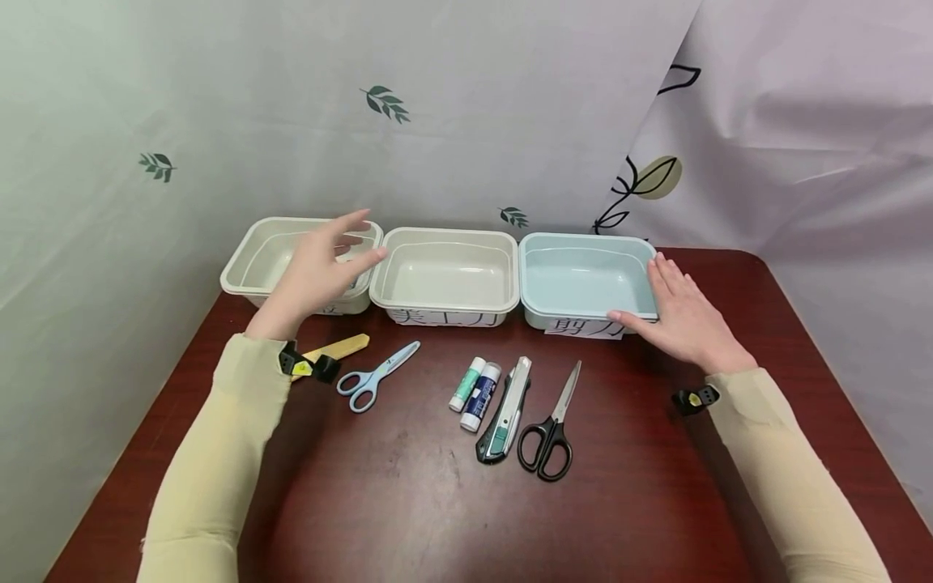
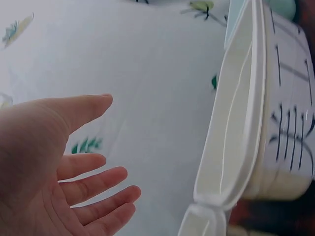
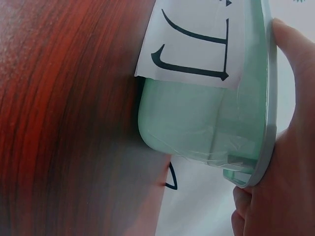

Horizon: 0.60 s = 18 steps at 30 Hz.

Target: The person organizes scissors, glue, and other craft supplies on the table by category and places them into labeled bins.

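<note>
My left hand (image 1: 321, 263) is raised over the cream bin (image 1: 251, 263) at the left, fingers loosely spread and nothing held. In the left wrist view, that hand (image 2: 44, 164) appears apart from the labelled middle bin (image 2: 256, 113). At the other end, my right hand (image 1: 685, 320) rests against the right corner of the light blue bin (image 1: 583, 287). Its fingers lie straight along the side and the thumb touches the front rim. From the right wrist view, the thumb (image 3: 293, 42) lies at the rim of this bin (image 3: 192, 118).
On the dark red table (image 1: 408, 502) lie light blue scissors (image 1: 375, 376), a green glue stick (image 1: 467, 385), a blue glue stick (image 1: 480, 397), a utility knife (image 1: 506, 413) and black-handled scissors (image 1: 547, 437). My left wrist partly hides a yellow, narrow object (image 1: 342, 348). A patterned cloth (image 1: 452, 121) hangs behind.
</note>
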Tool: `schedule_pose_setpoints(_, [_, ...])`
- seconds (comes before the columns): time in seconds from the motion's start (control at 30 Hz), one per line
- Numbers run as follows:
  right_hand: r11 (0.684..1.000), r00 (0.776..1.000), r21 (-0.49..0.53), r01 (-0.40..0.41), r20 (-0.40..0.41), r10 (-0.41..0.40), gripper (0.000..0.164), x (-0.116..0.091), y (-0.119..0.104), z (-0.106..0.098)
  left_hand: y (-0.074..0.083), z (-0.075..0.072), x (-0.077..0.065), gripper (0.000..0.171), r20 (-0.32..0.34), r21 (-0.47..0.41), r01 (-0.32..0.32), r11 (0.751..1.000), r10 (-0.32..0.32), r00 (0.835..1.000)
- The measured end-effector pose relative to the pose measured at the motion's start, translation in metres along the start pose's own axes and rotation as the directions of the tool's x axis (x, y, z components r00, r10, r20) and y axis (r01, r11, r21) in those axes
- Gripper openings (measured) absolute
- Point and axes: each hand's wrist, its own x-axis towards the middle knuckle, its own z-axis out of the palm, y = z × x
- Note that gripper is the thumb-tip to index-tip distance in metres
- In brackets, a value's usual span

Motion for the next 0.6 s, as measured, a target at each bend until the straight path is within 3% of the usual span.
schedule_pose_setpoints(0.2, [1.000,1.000,-0.001,-0.001,-0.001,0.001,0.106,0.001,0.001,0.000,0.014,0.013,-0.007,0.065,0.032,0.010,-0.088,0.996,0.088,0.996])
schedule_pose_setpoints(0.6, [1.000,1.000,0.001,-0.001,0.007,0.001,0.106,0.001,0.001,-0.001,0.028,0.040,-0.026,0.060,0.127,0.009,-0.152,0.988,0.150,0.981])
